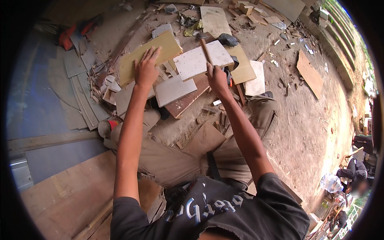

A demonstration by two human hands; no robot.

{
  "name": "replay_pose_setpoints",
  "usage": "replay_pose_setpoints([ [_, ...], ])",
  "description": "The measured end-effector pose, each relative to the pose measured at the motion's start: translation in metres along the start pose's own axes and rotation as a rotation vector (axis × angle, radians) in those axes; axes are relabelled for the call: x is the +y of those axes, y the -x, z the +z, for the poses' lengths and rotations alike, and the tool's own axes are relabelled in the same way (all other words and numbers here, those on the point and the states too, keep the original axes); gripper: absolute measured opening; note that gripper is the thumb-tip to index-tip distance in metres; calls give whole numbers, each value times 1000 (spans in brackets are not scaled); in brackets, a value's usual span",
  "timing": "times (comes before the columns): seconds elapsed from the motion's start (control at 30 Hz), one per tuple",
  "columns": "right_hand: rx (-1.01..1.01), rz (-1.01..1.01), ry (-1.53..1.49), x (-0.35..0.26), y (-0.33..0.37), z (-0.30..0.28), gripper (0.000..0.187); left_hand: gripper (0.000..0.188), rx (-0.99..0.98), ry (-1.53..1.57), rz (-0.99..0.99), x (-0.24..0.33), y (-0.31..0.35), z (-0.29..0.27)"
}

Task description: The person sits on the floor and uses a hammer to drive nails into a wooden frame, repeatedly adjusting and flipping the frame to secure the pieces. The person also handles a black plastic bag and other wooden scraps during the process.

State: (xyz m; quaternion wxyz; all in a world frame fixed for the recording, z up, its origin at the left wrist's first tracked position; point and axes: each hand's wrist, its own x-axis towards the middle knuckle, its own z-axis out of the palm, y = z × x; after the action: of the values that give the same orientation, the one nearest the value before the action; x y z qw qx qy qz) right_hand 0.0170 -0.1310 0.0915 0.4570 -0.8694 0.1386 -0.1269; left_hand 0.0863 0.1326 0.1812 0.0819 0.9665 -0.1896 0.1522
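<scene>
My left hand [146,70] lies with its fingers stretched out on a yellowish wooden board [170,45]. My right hand [217,80] is closed around the wooden handle of a hammer [206,52], whose dark head points away from me. The hammer is above a worn white board [187,64], just right of the yellowish one. Nearer to me, a smaller whitish panel [175,91] rests over a reddish-brown plank [186,102]. Whether the hammer touches the white board, I cannot tell.
Scrap wood [110,86] and bluish-grey panels [44,100] lie at the left. Farther off are a pale board [215,22] and a black bag [228,39]. A brown panel [310,74] lies on the dirt floor at the right. Another person [356,172] is at the far right.
</scene>
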Motion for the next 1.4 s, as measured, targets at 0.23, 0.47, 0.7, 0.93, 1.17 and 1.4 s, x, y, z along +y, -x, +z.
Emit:
replay_pose_setpoints([
  [0.23, 371, 6, -301, 75, 46, -32, 34, 57, 77, 76, -46, -56, -43, -23],
  [0.47, 286, 296, -487, 62, 36, -30, 51, 35, 160, 98, -94, -49, -95, -123],
  [0.7, 35, 181, -656, 36, 50, -21, 60, 29, 187, 370, -248, -70, -77, -108],
  [0.93, 2, 259, -763, 9, 73, -27, 59, 27, 154, 389, -306, -50, -53, -75],
  [1.17, -138, 391, -767, 7, 70, -36, 53, 36, 261, 154, -133, 1, -66, -106],
  [1.4, 367, 255, -581, 79, 39, -40, 40, 53, 244, 66, 182, 26, -61, -62],
])
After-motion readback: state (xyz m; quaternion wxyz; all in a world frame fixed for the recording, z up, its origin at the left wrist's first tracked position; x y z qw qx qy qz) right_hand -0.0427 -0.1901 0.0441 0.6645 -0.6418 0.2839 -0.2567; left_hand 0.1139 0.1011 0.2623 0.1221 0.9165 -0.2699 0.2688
